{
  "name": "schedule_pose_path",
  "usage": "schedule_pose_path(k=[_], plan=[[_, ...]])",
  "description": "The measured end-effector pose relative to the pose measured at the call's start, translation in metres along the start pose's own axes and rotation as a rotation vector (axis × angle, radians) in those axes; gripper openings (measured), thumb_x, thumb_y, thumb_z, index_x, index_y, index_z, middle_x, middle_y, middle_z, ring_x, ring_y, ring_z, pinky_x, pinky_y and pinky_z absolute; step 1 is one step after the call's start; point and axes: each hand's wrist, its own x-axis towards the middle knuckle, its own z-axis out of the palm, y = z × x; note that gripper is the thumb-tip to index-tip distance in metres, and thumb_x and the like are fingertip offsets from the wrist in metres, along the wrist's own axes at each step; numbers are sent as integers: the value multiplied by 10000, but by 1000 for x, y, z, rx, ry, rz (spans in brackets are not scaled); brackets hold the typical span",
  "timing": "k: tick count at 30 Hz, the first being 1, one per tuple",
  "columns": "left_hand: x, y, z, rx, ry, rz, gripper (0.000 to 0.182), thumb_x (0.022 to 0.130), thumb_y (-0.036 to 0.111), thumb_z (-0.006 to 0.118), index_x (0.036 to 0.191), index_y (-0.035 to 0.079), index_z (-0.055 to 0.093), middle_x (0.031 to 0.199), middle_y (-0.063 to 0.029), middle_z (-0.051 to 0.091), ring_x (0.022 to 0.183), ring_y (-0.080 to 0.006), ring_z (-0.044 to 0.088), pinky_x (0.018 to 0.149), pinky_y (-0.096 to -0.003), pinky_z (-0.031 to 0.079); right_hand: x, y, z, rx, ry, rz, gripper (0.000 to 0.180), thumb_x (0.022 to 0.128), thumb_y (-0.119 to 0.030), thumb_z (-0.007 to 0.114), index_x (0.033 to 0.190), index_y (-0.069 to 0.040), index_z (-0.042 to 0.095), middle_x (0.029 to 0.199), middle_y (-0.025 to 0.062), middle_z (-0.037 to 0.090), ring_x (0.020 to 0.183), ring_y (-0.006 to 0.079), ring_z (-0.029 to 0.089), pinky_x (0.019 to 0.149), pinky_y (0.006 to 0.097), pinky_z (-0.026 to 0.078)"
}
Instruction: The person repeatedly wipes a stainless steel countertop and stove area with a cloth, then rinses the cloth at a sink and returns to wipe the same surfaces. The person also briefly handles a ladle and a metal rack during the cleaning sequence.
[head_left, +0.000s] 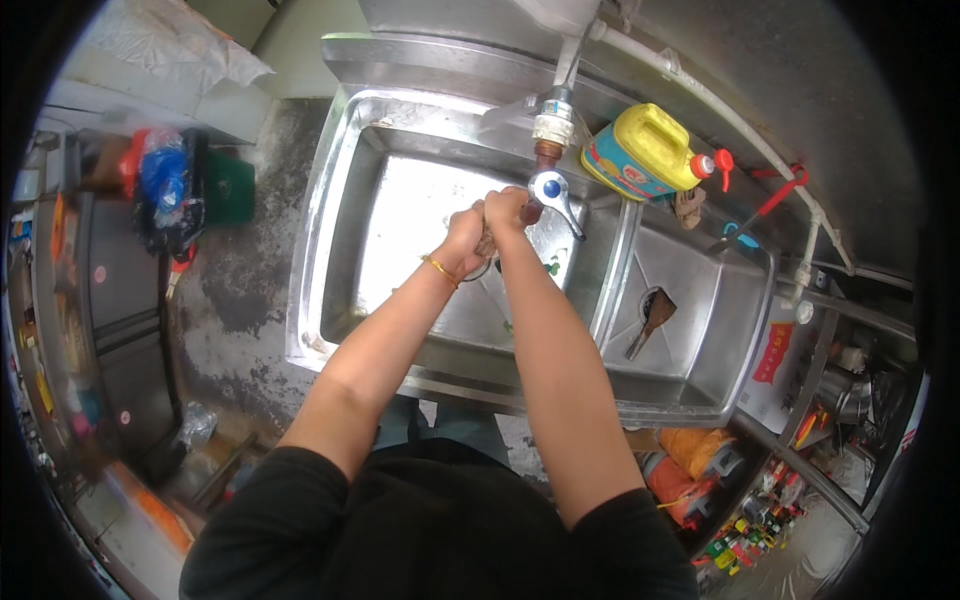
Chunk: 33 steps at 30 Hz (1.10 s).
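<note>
My left hand (465, 234) and my right hand (507, 208) are pressed together over the large basin of a stainless steel sink (420, 180). Both are closed around a crumpled brownish cloth (487, 244), of which only a small part shows between them. Just right of my right hand is the tap (551, 187), with a lever handle and a rust-brown pipe. Its outlet is close to my fingers, and I cannot tell whether water runs. Bits of green leaf (553, 266) lie on the basin floor, beyond my right forearm.
A yellow detergent jug (645, 150) with a red cap stands on the sink's back ledge. The smaller basin holds a scraper-like tool (652, 322) by the drain. A red-handled tool (772, 199) hangs from the wall pipe (705, 90). Left on the floor is a green bin (229, 187).
</note>
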Motion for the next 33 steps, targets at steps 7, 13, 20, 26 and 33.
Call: schedule_pose_path(k=[7,13,20,26,33], plan=[[-52,30,20,10,-17,18,124,833,182,567,806,72,517,792,-68,560,744,-212,586,643,-349,495,63,78,7,179,-44,121,116,727,-76,545,827,-17,554,785,147,584,741,265,586,701,361,462],[-16,25,-11,-352,-115,125,162,700,-109,453,762,38,483,893,-153,518,845,-308,547,766,-488,471,-34,-6,-71,966,-426,217,174,817,-102,536,969,-31,488,878,52,543,825,165,552,648,313,478],[-8,19,50,-190,140,-11,215,755,-52,351,942,4,440,828,-145,512,705,-254,520,680,-341,484,-51,10,-64,242,52,-504,208,750,-108,628,882,6,513,804,86,535,728,195,541,658,304,436],[42,-9,26,-90,-205,-163,265,903,248,320,853,76,515,780,-76,578,701,-177,551,686,-303,464,-60,0,-68,106,93,-700,228,764,-166,581,663,31,526,621,191,537,625,413,512,625,462,414],[19,-32,34,-352,-263,-50,264,899,276,370,779,100,526,755,-38,568,678,-161,532,635,-278,451,-19,18,-44,60,-74,-94,322,765,-291,540,706,24,568,732,264,579,792,392,571,710,428,434]])
